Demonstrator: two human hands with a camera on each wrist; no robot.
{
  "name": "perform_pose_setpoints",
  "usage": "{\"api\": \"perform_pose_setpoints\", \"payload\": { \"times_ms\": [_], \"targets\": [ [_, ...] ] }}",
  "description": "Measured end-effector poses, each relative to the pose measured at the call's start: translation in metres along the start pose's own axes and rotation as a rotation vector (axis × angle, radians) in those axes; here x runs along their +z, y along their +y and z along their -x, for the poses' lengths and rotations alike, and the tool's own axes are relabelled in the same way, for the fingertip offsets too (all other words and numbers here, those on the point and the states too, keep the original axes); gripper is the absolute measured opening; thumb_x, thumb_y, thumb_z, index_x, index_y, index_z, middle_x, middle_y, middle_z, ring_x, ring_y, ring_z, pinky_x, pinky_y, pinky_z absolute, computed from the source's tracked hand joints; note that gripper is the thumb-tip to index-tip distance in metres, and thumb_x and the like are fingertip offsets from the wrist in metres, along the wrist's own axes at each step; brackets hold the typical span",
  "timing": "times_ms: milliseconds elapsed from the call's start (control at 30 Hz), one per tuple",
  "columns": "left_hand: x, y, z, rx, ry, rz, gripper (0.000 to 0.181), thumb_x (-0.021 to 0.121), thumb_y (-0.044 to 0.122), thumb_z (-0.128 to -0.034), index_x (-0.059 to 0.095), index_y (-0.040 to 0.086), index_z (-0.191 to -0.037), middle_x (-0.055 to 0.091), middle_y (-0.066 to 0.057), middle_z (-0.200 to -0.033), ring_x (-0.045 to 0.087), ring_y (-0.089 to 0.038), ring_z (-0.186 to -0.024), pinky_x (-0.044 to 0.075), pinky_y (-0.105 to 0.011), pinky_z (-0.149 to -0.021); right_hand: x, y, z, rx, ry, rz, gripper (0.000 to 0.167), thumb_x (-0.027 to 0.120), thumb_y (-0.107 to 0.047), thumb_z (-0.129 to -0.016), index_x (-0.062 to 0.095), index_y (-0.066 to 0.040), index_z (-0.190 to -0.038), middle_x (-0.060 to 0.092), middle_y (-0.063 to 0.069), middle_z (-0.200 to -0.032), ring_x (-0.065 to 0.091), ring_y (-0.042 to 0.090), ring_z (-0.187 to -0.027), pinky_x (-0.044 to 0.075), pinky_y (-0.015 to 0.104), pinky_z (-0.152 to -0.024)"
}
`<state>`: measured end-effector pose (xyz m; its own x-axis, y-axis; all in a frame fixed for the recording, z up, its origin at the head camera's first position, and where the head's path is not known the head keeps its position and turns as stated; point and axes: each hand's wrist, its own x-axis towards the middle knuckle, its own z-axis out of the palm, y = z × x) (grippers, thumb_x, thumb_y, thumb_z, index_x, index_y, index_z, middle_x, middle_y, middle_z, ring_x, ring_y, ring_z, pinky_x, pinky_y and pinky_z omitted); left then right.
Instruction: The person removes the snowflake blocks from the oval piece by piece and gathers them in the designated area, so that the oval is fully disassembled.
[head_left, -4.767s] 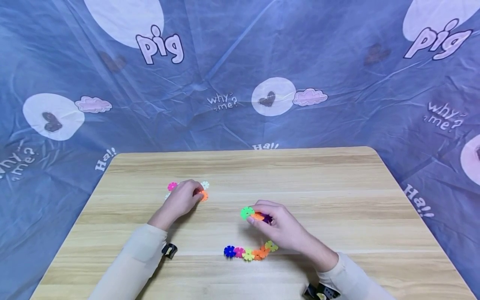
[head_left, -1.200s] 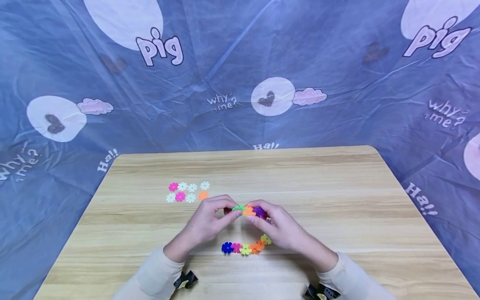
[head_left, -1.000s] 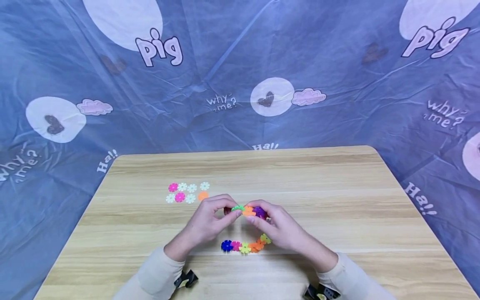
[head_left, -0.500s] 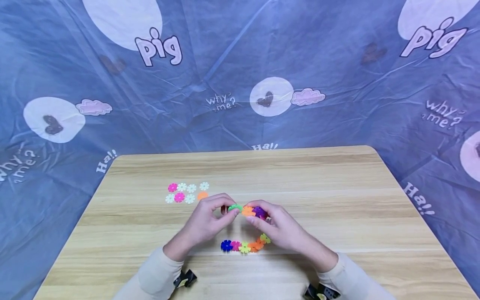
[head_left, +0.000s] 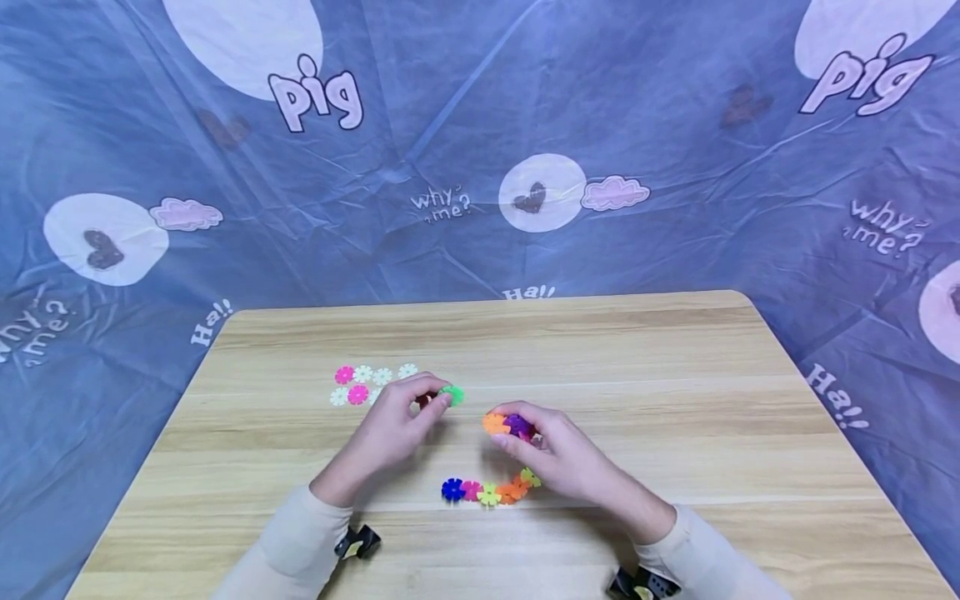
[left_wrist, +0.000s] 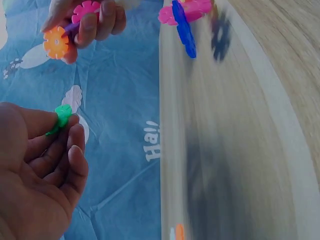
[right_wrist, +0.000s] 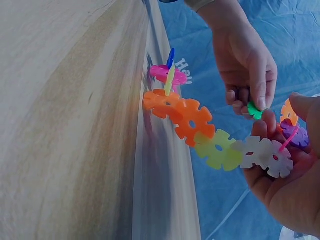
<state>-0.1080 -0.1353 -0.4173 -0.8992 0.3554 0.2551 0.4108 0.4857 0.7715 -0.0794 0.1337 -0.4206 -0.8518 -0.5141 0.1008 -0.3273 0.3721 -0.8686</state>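
Note:
My left hand (head_left: pixel 397 421) pinches a green flower disc (head_left: pixel 452 395) between thumb and fingers, apart from the chain. In the left wrist view the left hand (left_wrist: pixel 40 170) has the green disc (left_wrist: pixel 62 116) at its fingertips. My right hand (head_left: pixel 562 450) grips one end of a linked chain, with an orange disc (head_left: pixel 495 423) outermost and a purple disc (head_left: pixel 517 425) beside it. From the right hand (right_wrist: pixel 295 195) in the right wrist view, the chain runs through white discs (right_wrist: pixel 256 151), a yellow-green disc (right_wrist: pixel 218 150) and orange ones to pink and blue (head_left: pixel 453 490).
Loose flower discs lie at the table's left: pink (head_left: pixel 357 394), another pink (head_left: pixel 344 375) and several white ones (head_left: pixel 363 373), partly behind the left hand. The wooden table (head_left: pixel 637 350) ends at a blue printed cloth. Black devices (head_left: pixel 358 542) are worn at both wrists.
My left hand has drawn the green disc off the orange one and moved it left and away from me. The right hand keeps its grip on the chain, nearly still.

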Motion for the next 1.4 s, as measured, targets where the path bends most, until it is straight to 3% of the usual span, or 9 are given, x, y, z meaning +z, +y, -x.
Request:
{"api": "perform_pose_setpoints", "payload": {
  "times_ms": [200,300,467,633,867,1100,1400],
  "targets": [
    [-0.003,-0.005,-0.002,-0.120,0.003,-0.014,0.016,0.073,0.012,-0.1024,0.079,0.007,-0.117,0.078,-0.007,-0.100,0.064,-0.010,-0.077,0.058,-0.025,-0.067,0.000,-0.001,-0.001,0.012,-0.012,0.001,0.039,0.069,-0.028,-0.107,0.067,-0.006,-0.139,0.075,0.007,-0.120,0.066,0.008,-0.092,0.062,0.026,-0.077],
    [-0.006,-0.008,-0.005,-0.158,0.017,-0.041,0.018,0.074,0.013,-0.1018,0.078,0.006,-0.118,0.079,-0.008,-0.101,0.064,-0.011,-0.076,0.058,-0.024,-0.067,0.000,-0.001,-0.002,0.013,-0.013,0.005,0.039,0.070,-0.027,-0.106,0.067,-0.006,-0.139,0.075,0.007,-0.120,0.065,0.008,-0.090,0.061,0.025,-0.074],
    [-0.010,-0.016,-0.011,-0.161,0.028,-0.107,0.019,0.071,0.009,-0.1030,0.079,0.004,-0.120,0.080,-0.009,-0.103,0.063,-0.011,-0.079,0.056,-0.024,-0.071,0.000,-0.002,-0.002,0.018,-0.016,0.014,0.038,0.070,-0.028,-0.106,0.068,-0.007,-0.138,0.075,0.005,-0.117,0.063,0.008,-0.086,0.058,0.024,-0.069],
    [-0.014,-0.023,-0.021,-0.199,0.007,-0.122,0.018,0.070,0.010,-0.1038,0.080,0.005,-0.118,0.080,-0.007,-0.100,0.060,-0.013,-0.076,0.052,-0.024,-0.067,0.001,-0.002,-0.003,0.027,-0.018,0.019,0.038,0.070,-0.029,-0.106,0.068,-0.008,-0.138,0.075,0.005,-0.118,0.062,0.009,-0.087,0.058,0.023,-0.070],
    [-0.013,-0.032,-0.034,-0.230,-0.006,-0.184,0.013,0.074,0.009,-0.1004,0.081,0.007,-0.111,0.080,-0.004,-0.096,0.069,-0.016,-0.084,0.060,-0.034,-0.078,0.001,-0.001,-0.003,0.032,-0.021,0.019,0.039,0.070,-0.030,-0.106,0.068,-0.009,-0.138,0.075,0.006,-0.121,0.064,0.010,-0.090,0.059,0.024,-0.073],
    [-0.011,-0.039,-0.045,-0.282,-0.076,-0.263,0.013,0.074,0.012,-0.1010,0.079,0.007,-0.112,0.079,-0.004,-0.098,0.071,-0.019,-0.091,0.062,-0.042,-0.089,0.002,-0.001,-0.003,0.034,-0.017,0.023,0.038,0.070,-0.031,-0.106,0.069,-0.010,-0.138,0.075,0.005,-0.120,0.065,0.009,-0.093,0.060,0.024,-0.075],
    [-0.011,-0.050,-0.056,-0.284,-0.113,-0.321,0.011,0.075,0.012,-0.1000,0.079,0.005,-0.107,0.078,-0.006,-0.094,0.070,-0.019,-0.087,0.061,-0.042,-0.089,0.003,-0.001,-0.004,0.006,-0.022,0.005,0.036,0.070,-0.026,-0.106,0.069,-0.008,-0.137,0.076,0.006,-0.120,0.065,0.008,-0.091,0.060,0.024,-0.076]
  ]
}}
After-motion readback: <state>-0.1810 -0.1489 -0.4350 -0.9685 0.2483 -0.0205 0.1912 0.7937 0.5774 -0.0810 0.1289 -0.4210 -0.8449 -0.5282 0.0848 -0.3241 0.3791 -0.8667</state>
